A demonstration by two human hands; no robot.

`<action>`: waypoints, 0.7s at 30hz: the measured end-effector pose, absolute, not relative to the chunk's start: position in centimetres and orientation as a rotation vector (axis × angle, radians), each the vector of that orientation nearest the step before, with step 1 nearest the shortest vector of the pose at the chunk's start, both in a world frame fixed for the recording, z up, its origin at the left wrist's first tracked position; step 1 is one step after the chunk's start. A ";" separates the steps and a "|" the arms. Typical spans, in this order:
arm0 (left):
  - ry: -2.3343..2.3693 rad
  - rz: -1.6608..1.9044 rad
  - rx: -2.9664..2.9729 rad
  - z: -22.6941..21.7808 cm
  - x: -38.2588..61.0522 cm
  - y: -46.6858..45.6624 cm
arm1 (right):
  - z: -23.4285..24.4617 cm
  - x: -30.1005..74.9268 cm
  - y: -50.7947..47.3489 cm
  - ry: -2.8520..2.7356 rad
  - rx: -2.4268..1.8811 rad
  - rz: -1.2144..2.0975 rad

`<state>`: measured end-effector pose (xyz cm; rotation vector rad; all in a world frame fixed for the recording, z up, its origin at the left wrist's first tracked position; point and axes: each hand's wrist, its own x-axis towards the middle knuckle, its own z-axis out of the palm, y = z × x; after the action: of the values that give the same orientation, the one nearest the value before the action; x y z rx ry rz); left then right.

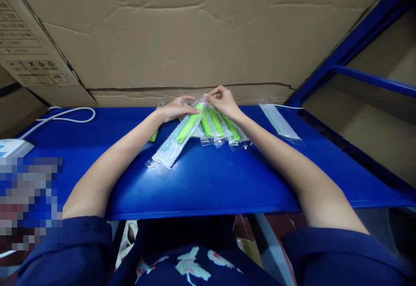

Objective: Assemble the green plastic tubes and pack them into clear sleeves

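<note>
A clear plastic packet [167, 148] with a bright green, handle-like item [188, 128] and a pale printed slip lies slanted between my hands. My left hand [179, 109] grips its upper left side, thumb over the green item. At the top end, my right hand [222, 101] pinches the packet near a small pinkish tip. Just right of it, under my right hand and wrist, several similar bagged green items [216, 121] fan out on the table. Another green item [154, 135] is partly hidden behind my left wrist.
The blue table [208, 182] backs onto a cardboard wall [182, 39]. A flat clear packet with a pale slip [280, 121] lies at right. At left are a white cable [78, 120] and a white power strip [14, 148]. A blue frame [367, 78] stands on the right.
</note>
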<state>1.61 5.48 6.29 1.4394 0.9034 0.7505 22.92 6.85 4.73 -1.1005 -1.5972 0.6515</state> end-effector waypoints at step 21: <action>0.842 0.746 1.444 5.9 1.7 5.8 | 5.9 23.0 6.3 -1.567 -1.255 0.602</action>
<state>1.74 5.84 5.89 1.4445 0.8423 0.7457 23.02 6.32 5.87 -1.2549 -1.5670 0.6018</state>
